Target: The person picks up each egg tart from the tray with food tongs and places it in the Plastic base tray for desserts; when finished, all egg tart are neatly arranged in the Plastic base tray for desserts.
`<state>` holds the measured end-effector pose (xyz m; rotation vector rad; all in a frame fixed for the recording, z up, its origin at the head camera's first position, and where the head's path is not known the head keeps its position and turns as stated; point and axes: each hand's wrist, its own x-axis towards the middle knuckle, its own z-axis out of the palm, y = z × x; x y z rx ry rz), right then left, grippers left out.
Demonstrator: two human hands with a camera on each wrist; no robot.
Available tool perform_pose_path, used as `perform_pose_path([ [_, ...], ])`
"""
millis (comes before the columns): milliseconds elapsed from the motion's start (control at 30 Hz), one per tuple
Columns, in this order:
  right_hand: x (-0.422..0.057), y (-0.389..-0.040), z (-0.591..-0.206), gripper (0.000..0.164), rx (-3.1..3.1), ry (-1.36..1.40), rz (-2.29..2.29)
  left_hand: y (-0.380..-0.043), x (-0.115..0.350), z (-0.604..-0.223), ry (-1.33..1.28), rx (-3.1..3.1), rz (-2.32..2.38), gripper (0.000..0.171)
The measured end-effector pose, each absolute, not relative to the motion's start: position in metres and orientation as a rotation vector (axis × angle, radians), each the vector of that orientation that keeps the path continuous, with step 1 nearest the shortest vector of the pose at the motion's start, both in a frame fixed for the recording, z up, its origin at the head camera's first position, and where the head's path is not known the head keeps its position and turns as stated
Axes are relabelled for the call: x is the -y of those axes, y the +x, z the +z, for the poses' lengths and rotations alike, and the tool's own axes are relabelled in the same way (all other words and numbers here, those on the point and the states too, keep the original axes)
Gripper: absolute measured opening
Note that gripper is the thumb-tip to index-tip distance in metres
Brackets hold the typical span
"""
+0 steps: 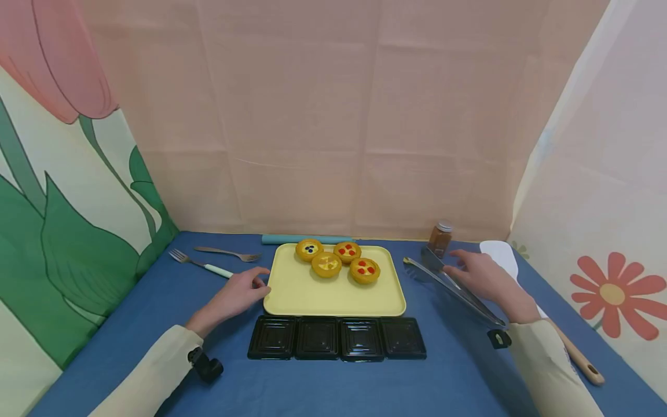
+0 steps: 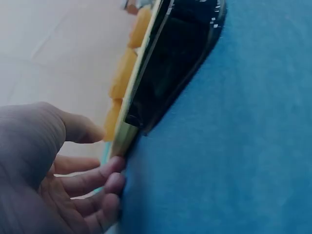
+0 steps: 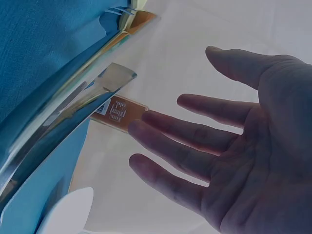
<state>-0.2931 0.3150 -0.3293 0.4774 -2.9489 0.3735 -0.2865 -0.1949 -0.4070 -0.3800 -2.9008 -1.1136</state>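
Note:
My left hand (image 1: 237,296) is at the left edge of a pale yellow tray (image 1: 323,300), its fingertips (image 2: 114,183) right by the rim and the thumb apart from them. Several round golden tarts sit on the tray: two with red pieces (image 1: 365,271), one with a yellow top (image 1: 326,265), one with dark blue dots (image 1: 310,249). Above a pair of metal tongs (image 1: 435,278), my right hand (image 1: 487,282) has its fingers spread and holds nothing. The tongs lie spread apart on the blue cloth.
Several black rectangular containers (image 1: 317,337) line the tray's front edge. Two forks (image 1: 229,252) lie at the left. Behind the tray is a teal rod (image 1: 307,239). A brown jar (image 1: 440,238) and a white spatula with wooden handle (image 1: 499,258) are at the right.

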Motion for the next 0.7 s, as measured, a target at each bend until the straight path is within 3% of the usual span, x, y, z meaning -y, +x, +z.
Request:
perform_pose_path([
  [300,-0.315,-0.293,-0.331,0.051,2.955,0.498,0.403,-0.293,0.201,-0.422,-0.461,2.826,-1.185,0.043],
  [700,-0.313,-0.289,-0.329,0.058,2.941,0.452,0.535,-0.291,0.198,-0.440,-0.357,2.685,-1.196,0.038],
])
